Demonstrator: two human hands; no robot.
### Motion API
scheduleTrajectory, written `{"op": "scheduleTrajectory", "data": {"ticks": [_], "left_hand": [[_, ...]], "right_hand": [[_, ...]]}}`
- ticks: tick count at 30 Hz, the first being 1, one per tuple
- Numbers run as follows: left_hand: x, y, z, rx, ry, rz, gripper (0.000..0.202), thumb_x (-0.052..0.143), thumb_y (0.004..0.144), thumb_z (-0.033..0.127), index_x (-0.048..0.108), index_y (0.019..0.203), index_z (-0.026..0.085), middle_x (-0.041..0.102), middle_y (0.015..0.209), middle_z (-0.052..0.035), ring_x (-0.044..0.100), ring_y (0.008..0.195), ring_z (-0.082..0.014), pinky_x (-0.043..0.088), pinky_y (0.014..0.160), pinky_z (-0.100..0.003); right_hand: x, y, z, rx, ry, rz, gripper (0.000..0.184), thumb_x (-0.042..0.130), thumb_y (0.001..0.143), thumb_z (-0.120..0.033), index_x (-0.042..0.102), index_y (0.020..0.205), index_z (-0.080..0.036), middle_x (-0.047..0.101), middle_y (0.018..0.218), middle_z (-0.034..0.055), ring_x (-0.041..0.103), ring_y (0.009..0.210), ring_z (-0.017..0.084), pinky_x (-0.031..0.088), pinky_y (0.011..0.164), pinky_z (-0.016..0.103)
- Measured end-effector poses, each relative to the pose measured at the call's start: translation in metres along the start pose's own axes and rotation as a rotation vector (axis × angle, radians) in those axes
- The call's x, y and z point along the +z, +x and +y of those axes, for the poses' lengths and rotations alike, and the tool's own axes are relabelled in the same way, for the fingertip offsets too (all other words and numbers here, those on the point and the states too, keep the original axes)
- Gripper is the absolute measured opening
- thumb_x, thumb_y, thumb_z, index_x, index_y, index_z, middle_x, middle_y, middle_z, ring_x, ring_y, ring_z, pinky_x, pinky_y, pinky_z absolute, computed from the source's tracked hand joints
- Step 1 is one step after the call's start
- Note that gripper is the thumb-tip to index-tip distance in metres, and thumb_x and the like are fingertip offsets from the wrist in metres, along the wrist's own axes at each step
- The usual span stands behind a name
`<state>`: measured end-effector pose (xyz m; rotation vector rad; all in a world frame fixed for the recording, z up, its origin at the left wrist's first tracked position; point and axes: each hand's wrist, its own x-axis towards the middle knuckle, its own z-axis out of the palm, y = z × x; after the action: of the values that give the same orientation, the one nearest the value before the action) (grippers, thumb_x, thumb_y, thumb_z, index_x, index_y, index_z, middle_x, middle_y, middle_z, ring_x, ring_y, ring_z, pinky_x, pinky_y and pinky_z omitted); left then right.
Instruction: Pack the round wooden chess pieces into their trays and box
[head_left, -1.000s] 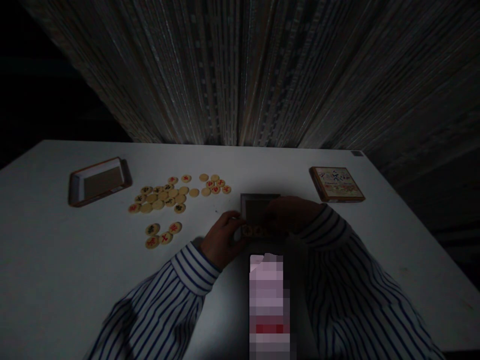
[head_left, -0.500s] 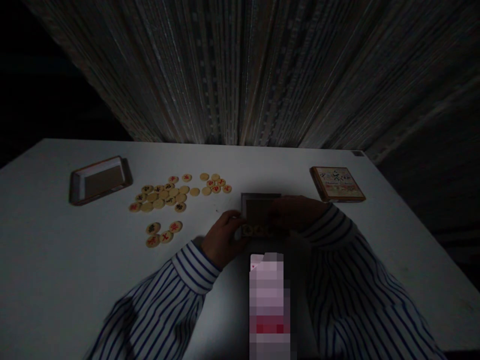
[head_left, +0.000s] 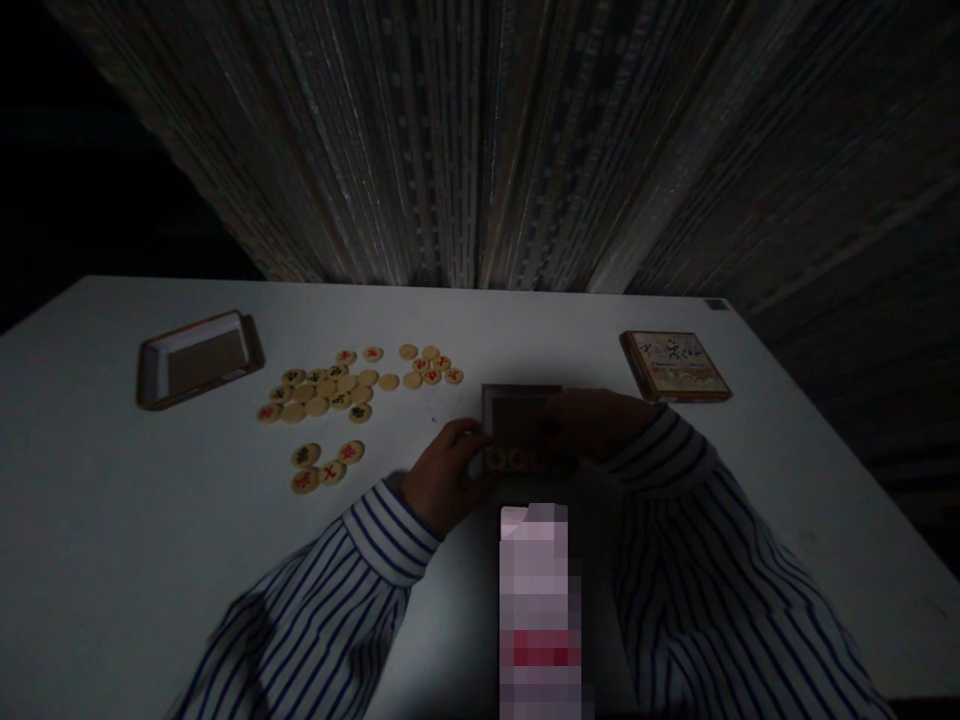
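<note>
A small open box (head_left: 517, 422) lies in deep shadow in front of me. Along its near side runs a row of round Chinese chess pieces (head_left: 496, 459). My left hand (head_left: 448, 478) is closed on the box's left edge, with the thumb near the front corner. From the right, my right hand (head_left: 596, 425) reaches over the box, its fingers curled down inside near the row; what they hold is lost in the dark. Left of the box lie many loose Chinese chess pieces (head_left: 318, 406), some face up with red or black characters, others blank side up.
A smaller group of pieces (head_left: 331, 472) lies nearer me on the white table (head_left: 187, 520). At the far left stands an open box half (head_left: 206, 362). A closed box with a printed lid (head_left: 677, 364) rests at the right. A lit phone (head_left: 536, 600), partly blurred out, is between my forearms.
Almost nothing differs. Both hands keep their places at the box, and the whole view has shifted very slightly.
</note>
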<state>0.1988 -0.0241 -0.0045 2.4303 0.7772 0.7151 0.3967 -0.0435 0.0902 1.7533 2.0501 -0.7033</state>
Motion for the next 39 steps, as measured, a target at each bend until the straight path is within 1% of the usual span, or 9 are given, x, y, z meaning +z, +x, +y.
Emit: {"op": "scheduleTrajectory", "data": {"ticks": [4,8,14,18,22,26,29,32,39], "left_hand": [[0.0,0.0,0.0,-0.007,0.003,-0.009,0.034,0.061,0.069,0.02,0.055,0.103,0.013,0.051,0.109,-0.0136,0.055,0.098,-0.0224,0.049,0.083,-0.04],[-0.001,0.0,-0.001,-0.007,-0.003,-0.017,0.036,0.061,0.069,0.02,0.054,0.104,0.014,0.051,0.11,-0.013,0.055,0.1,-0.0227,0.048,0.084,-0.04],[-0.001,0.002,0.001,-0.032,-0.048,-0.014,0.042,0.061,0.068,0.019,0.05,0.108,0.014,0.053,0.109,-0.013,0.054,0.1,-0.0229,0.049,0.082,-0.041],[-0.002,0.003,0.001,-0.041,-0.106,-0.007,0.05,0.06,0.067,0.018,0.045,0.114,0.012,0.054,0.109,-0.0145,0.054,0.098,-0.0232,0.051,0.076,-0.04],[-0.002,0.002,0.0,-0.063,-0.154,-0.006,0.055,0.06,0.066,0.018,0.041,0.117,0.014,0.054,0.11,-0.0137,0.055,0.097,-0.0235,0.051,0.073,-0.041],[-0.002,0.002,0.0,-0.079,-0.152,-0.014,0.053,0.061,0.067,0.019,0.042,0.116,0.017,0.056,0.107,-0.0111,0.056,0.096,-0.0224,0.051,0.073,-0.039],[-0.003,0.003,0.003,-0.086,-0.138,0.004,0.051,0.062,0.066,0.02,0.043,0.114,0.017,0.057,0.105,-0.0103,0.057,0.093,-0.0213,0.05,0.073,-0.038],[-0.004,0.003,0.004,-0.09,-0.113,-0.004,0.05,0.061,0.067,0.02,0.043,0.114,0.015,0.058,0.103,-0.0104,0.058,0.089,-0.0201,0.05,0.073,-0.037],[-0.003,0.002,0.003,-0.11,-0.096,-0.014,0.049,0.06,0.068,0.02,0.044,0.113,0.014,0.058,0.1,-0.0096,0.059,0.083,-0.0185,0.051,0.068,-0.033]], "right_hand": [[0.001,0.0,0.0,0.002,-0.02,0.033,0.028,0.048,0.072,-0.02,0.068,0.091,-0.021,0.068,0.084,0.006,0.061,0.072,0.018,0.04,0.055,0.025],[0.0,-0.005,-0.001,0.036,-0.048,0.116,0.026,0.046,0.076,-0.025,0.067,0.092,-0.021,0.067,0.09,0.0064,0.061,0.077,0.02,0.04,0.057,0.027],[0.003,-0.015,0.003,0.044,0.011,0.378,0.026,0.045,0.081,-0.032,0.062,0.097,-0.021,0.067,0.087,0.0051,0.061,0.076,0.019,0.042,0.06,0.028],[0.018,-0.021,0.006,0.033,0.127,0.597,0.025,0.044,0.082,-0.026,0.061,0.099,-0.019,0.066,0.087,0.0053,0.06,0.076,0.016,0.045,0.066,0.028],[0.048,-0.031,0.01,0.055,0.246,0.772,0.03,0.046,0.081,-0.026,0.056,0.107,-0.016,0.062,0.092,0.0084,0.06,0.075,0.016,0.048,0.068,0.032],[0.078,-0.037,0.012,0.119,0.418,0.825,0.036,0.046,0.081,-0.031,0.052,0.114,-0.017,0.061,0.1,0.0101,0.06,0.071,0.016,0.051,0.065,0.034],[0.09,-0.037,0.01,0.142,0.527,0.831,0.038,0.045,0.08,-0.03,0.052,0.113,-0.013,0.061,0.1,0.0124,0.061,0.072,0.017,0.052,0.064,0.034],[0.094,-0.034,0.009,0.122,0.576,0.802,0.039,0.041,0.081,-0.03,0.053,0.113,-0.01,0.06,0.104,0.0142,0.061,0.081,0.019,0.052,0.068,0.033],[0.098,-0.031,0.013,0.087,0.595,0.773,0.037,0.041,0.081,-0.025,0.053,0.114,-0.016,0.06,0.108,0.0113,0.059,0.093,0.021,0.051,0.076,0.036]]}}
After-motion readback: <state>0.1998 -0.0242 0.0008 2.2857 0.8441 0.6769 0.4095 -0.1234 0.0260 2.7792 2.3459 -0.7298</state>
